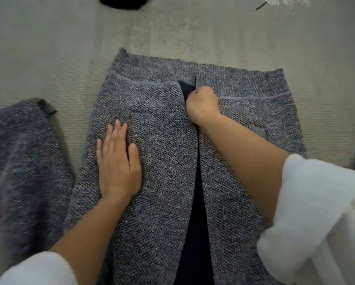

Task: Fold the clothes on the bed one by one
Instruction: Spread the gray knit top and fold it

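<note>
The cardigan is a coarse, nubbly knit of speckled grey yarn, matt and rough, its dark inner side looking smoother, while the bed cover is matt beige cloth with a fine ribbed weave and the person's white sleeve looks soft and fleecy.

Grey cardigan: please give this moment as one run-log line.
garment: grey cardigan, face up on bed | left hand: flat on front panel | right hand: pinches front edge | sleeve: spread out sideways
</note>
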